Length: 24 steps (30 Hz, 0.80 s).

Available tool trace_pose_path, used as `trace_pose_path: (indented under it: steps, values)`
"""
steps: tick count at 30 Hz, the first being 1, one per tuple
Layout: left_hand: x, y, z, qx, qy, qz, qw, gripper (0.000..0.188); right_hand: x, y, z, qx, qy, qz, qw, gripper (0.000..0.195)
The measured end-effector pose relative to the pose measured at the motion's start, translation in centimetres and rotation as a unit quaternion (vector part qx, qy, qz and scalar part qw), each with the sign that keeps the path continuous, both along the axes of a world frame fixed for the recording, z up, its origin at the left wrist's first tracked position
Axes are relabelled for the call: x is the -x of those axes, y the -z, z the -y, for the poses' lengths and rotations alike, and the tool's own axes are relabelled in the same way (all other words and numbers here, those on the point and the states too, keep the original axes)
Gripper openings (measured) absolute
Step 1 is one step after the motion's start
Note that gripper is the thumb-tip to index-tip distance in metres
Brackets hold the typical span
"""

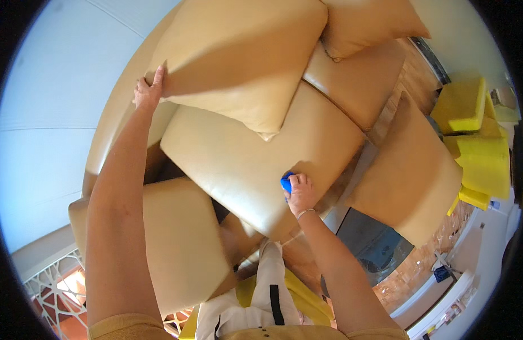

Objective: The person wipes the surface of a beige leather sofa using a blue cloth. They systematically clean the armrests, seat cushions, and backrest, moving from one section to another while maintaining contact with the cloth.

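My left hand (148,90) grips the lower left corner of a large tan sofa back cushion (240,55), its thumb lying on top. The cushion leans above a tan seat cushion (261,153) that sits askew on the sofa. In my right hand (302,193) is a bunched blue cloth (287,182), pressed on the seat cushion near its right edge. Most of the cloth is hidden under my fingers. Another seat cushion (180,242) lies below my left forearm, with a dark gap between the two.
Loose tan cushions (406,174) lie to the right, one over a dark glass-topped table (372,246). Yellow chairs (474,140) stand at the far right on wooden flooring (418,259). A white lattice screen (57,293) is at lower left. The sofa's curved back (112,123) meets a pale wall (53,106).
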<state>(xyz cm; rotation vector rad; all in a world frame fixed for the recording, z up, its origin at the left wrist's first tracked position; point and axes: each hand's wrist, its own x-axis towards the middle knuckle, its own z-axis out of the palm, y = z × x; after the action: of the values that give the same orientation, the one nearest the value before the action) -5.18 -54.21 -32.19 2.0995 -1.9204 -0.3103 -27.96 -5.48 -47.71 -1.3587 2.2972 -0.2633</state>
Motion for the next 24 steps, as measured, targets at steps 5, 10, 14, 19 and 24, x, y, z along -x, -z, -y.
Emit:
trace_pose_path:
  steps: [5, 10, 14, 19, 24]
  values:
    - [1.4, 1.6, 0.4, -0.074, -0.053, 0.019, 0.996, 0.126, -0.2, -0.6, 0.6, 0.013, 0.05, 0.023, 0.998, 0.042]
    - [3.8, -3.5, -7.2, -0.07, 0.088, 0.051, 0.992, 0.089, 0.3, -0.2, -1.2, 0.075, 0.253, 0.179, 0.948, 0.043]
    - [2.7, -4.9, -15.3, 0.066, 0.181, -0.162, 0.968, 0.054, -1.4, -4.3, -2.1, 0.088, 0.286, 0.261, 0.918, 0.049]
    - [0.8, -11.8, -22.4, 0.125, 0.256, -0.2, 0.937, 0.041, -2.0, -8.4, -1.9, 0.148, 0.505, 0.389, 0.756, 0.052]
    - [-4.7, -22.5, -30.5, 0.027, 0.236, -0.223, 0.946, 0.05, -7.1, -7.2, -5.3, 0.145, 0.611, 0.647, 0.433, 0.046]
